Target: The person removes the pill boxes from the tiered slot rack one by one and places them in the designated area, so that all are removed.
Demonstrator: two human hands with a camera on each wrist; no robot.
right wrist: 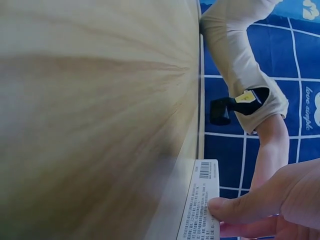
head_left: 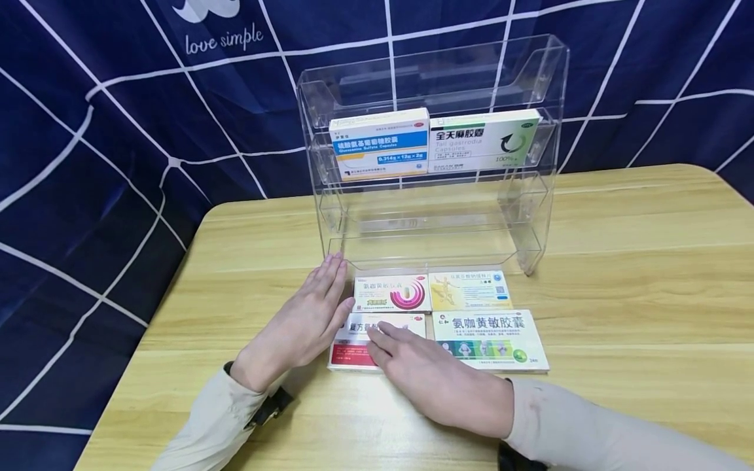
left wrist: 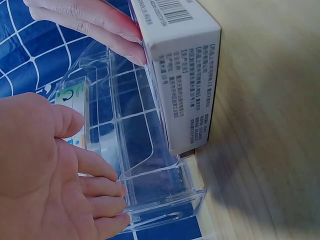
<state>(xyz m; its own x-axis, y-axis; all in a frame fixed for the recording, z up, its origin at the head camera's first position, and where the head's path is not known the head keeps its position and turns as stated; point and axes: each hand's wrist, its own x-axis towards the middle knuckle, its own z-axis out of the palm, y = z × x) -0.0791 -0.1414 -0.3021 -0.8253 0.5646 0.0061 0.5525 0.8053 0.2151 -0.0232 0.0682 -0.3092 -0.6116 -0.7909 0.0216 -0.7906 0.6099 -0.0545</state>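
Observation:
Four medicine boxes lie flat in two rows on the table. My right hand (head_left: 432,376) rests its fingertips on the red and white box (head_left: 347,356) at the near left, and in the right wrist view the thumb (right wrist: 230,209) lies against that box's side. My left hand (head_left: 300,324) is beside the left ends of the boxes, fingers straight, nearest the pink-ringed box (head_left: 377,288). To the right are a yellow and white box (head_left: 471,291) and, nearer me, a green and white box (head_left: 501,337), its left part partly covered by my right hand.
Behind the boxes stands a clear tiered plastic rack (head_left: 430,226). On its upper tier are a blue and white box (head_left: 383,147) and a green-edged capsule box (head_left: 483,144). A dark blue cloth with white lines (head_left: 147,131) hangs behind the wooden table (head_left: 636,275).

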